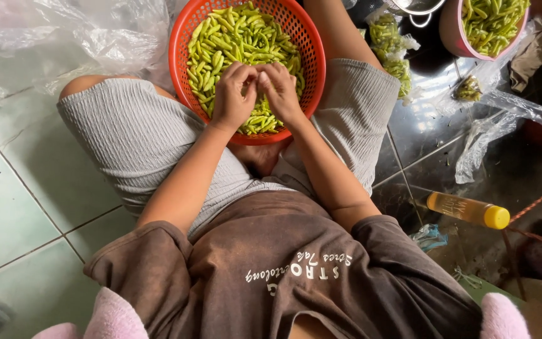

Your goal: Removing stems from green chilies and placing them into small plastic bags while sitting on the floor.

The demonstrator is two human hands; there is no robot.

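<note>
As we look down past the brown shirt (pixel 296 263) and grey shorts (pixel 139 135), the left hand (pixel 233 94) and right hand (pixel 281 93) meet fingertip to fingertip over the near side of the red basket (pixel 180 56). Both are curled, thumbs and forefingers pinching something small between them; we cannot tell what, likely one green pod. The basket sits between the knees, full of green pods (pixel 233 37) under and beyond the hands. Right of the right hand, well apart, a yellow bottle (pixel 468 210) lies on the floor. Further out right, a pink bowl (pixel 453 31) holds more pods. Far left, clear plastic bags (pixel 64 37).
</note>
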